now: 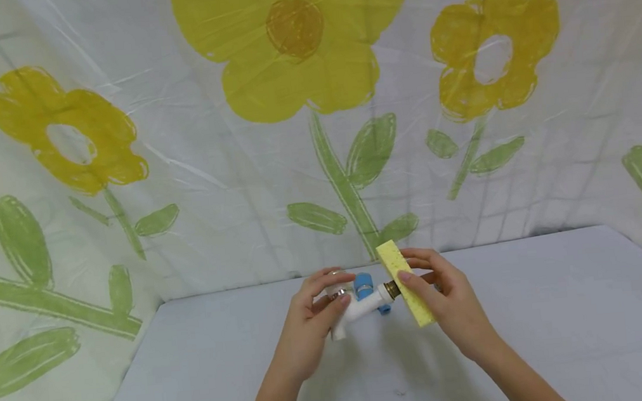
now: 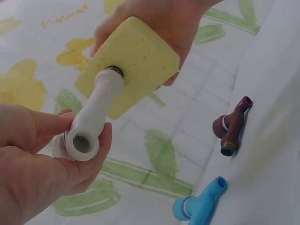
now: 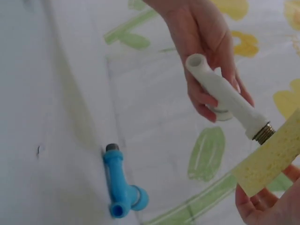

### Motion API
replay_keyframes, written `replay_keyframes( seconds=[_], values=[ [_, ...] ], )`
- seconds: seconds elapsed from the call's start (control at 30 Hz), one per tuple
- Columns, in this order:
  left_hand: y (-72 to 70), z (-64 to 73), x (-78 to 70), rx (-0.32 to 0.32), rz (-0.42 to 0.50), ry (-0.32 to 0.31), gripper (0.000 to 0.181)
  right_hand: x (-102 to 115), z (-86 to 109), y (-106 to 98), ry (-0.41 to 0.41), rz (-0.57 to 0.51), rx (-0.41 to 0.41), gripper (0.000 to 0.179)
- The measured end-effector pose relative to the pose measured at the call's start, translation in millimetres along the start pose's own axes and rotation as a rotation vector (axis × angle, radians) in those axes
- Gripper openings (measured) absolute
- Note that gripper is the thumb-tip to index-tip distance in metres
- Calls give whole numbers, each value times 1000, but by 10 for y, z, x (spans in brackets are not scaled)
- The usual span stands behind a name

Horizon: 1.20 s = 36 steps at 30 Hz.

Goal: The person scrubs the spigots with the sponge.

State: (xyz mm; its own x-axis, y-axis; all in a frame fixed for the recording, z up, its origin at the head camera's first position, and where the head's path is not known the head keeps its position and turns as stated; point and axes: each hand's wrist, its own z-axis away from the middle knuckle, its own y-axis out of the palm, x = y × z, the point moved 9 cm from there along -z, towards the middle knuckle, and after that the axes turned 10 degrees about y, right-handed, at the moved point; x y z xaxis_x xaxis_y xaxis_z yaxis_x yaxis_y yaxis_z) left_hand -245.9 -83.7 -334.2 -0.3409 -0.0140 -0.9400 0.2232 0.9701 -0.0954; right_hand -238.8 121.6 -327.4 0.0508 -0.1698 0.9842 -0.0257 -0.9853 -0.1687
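Note:
My left hand grips a white plastic tap by its knob end, above the table. The tap's brass threaded end points right, its spout down. A yellow rectangular sponge is held in my right hand, thumb on the near face and fingers behind. The sponge's flat face meets the tap's threaded end, hiding the tip. In the left wrist view, the sponge covers part of the right hand, and the spout's round opening faces the camera.
Behind the white tap, a blue tap lies on the pale table. The left wrist view also has a dark brown tap lying near the blue one. A white curtain with yellow flowers hangs along the table's back edge.

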Motion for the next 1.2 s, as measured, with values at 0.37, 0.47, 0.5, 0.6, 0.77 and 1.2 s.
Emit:
replay_keyframes(
  seconds=[0.37,0.47,0.5,0.6,0.77,1.2],
  values=[
    [-68,-18,42,-106,200,-59,57,57,19,-44,-33,8,-12,35],
    [-93,-13,26,-140,213,-42,57,52,9,-48,-28,9,-9,35],
    [-100,-10,20,-148,215,-39,57,48,5,-45,-26,12,-7,35],
    [-111,3,3,-160,216,-36,57,44,1,-35,-27,10,-1,35],
    [-97,15,-6,-156,209,-44,57,53,12,-29,-35,-12,12,35],
    [-97,-14,19,-170,231,-46,55,70,17,-45,-56,22,-14,35]
  ],
)
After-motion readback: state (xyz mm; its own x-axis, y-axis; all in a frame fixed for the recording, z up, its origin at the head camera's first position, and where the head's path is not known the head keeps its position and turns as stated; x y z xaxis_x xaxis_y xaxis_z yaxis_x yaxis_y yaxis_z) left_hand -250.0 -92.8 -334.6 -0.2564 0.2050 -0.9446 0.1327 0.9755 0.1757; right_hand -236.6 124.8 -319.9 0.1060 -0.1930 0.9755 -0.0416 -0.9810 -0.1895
